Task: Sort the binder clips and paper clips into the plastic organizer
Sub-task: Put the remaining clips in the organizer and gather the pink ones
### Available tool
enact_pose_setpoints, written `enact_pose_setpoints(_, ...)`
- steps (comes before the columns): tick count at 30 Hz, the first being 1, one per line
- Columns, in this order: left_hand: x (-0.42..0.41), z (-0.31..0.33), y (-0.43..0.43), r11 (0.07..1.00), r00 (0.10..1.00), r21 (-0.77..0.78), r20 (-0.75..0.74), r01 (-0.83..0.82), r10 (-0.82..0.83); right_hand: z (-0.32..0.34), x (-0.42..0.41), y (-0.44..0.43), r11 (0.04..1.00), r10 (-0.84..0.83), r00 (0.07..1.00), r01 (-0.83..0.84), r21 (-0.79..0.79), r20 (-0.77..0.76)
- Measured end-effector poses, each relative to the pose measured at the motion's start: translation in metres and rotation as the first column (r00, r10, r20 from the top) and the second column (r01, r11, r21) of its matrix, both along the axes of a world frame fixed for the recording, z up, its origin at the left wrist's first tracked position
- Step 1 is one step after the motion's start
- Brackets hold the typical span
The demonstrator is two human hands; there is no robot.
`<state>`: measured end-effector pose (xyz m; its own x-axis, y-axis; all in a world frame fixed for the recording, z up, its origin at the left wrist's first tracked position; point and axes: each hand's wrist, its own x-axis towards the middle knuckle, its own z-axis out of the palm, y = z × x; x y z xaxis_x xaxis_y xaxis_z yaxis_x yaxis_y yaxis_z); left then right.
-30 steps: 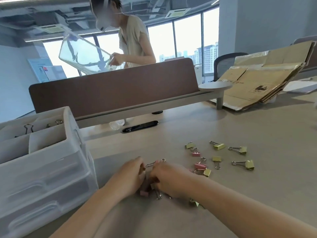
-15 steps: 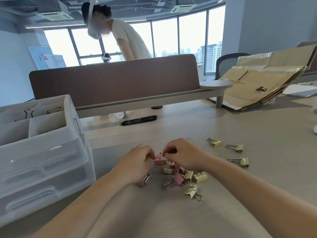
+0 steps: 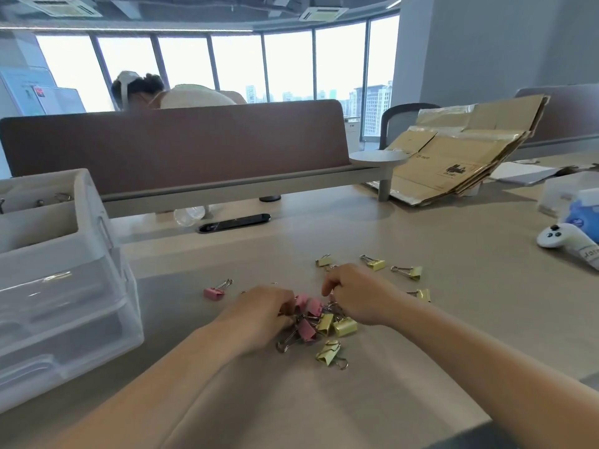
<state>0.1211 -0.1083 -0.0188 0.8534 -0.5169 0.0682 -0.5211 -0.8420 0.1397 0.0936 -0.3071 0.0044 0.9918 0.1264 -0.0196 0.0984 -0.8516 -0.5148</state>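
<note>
A heap of pink and yellow binder clips (image 3: 319,324) lies on the beige desk between my hands. My left hand (image 3: 262,311) has its fingers curled into the pink clips at the heap's left side. My right hand (image 3: 356,294) is curled over the heap's far right, its fingertips hidden among the clips. One pink clip (image 3: 214,292) lies apart to the left. Yellow clips (image 3: 374,263) are scattered behind my right hand. The clear plastic organizer (image 3: 58,280) stands at the left, with a few dark clips in its top compartments.
A brown desk divider (image 3: 181,147) runs across the back, with a person bent over behind it. Flattened cardboard boxes (image 3: 460,157) lean at the back right. A white controller (image 3: 560,239) and a blue pack lie at the right edge. A black cable slot (image 3: 235,222) is ahead.
My hands have pulled the clips together into a heap nearer to me. One pink clip now lies apart at the left. The person behind the divider has bent down.
</note>
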Motion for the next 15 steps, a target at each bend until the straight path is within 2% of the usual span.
enact_pose_setpoints(7,-0.002,0.0,0.0,0.998,0.998,0.016,0.039,-0.059,0.058,-0.004,-0.014,0.0,0.989,0.032,0.999,-0.031,-0.145,0.003)
enact_pose_setpoints(12,-0.007,0.007,0.004,0.993,0.996,-0.104,0.057,-0.06,0.066,-0.009,-0.019,0.009,0.945,0.059,0.998,-0.049,-0.323,0.019)
enact_pose_setpoints(15,-0.01,0.01,0.007,0.987,0.996,-0.158,0.071,-0.037,0.049,-0.006,-0.02,0.013,0.928,0.066,0.997,-0.05,-0.37,0.031)
